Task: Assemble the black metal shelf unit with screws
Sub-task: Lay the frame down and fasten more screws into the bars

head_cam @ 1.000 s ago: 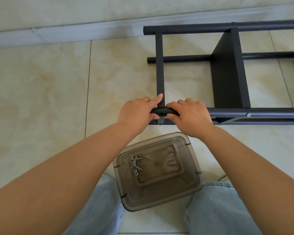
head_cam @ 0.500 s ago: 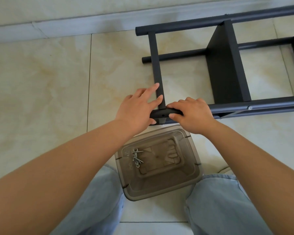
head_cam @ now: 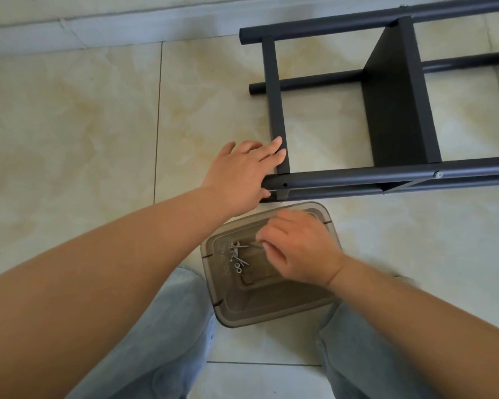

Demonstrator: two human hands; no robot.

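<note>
The black metal shelf frame (head_cam: 357, 177) lies on its side on the floor tiles. A black shelf panel (head_cam: 398, 110) stands between its tubes. My left hand (head_cam: 236, 180) rests on the end of the near tube, with its fingers straight along the flat crossbar (head_cam: 274, 96) and its thumb below the tube. An empty screw hole (head_cam: 285, 184) shows in the tube beside that hand. Further right, a screw (head_cam: 438, 174) sits in the tube. My right hand (head_cam: 297, 249) hovers blurred over the brown plastic tray (head_cam: 271, 309), its bent fingertips next to the loose screws (head_cam: 236, 254).
The tray sits on the floor between my knees in light blue jeans (head_cam: 167, 326), just in front of the frame. A white baseboard (head_cam: 98, 27) runs along the wall at the back. Beige tiles (head_cam: 69, 125) stretch out to the left.
My right hand has left the tube end and come down over the tray to the screws. My left hand stays on the tube end, its fingers now straight along the crossbar.
</note>
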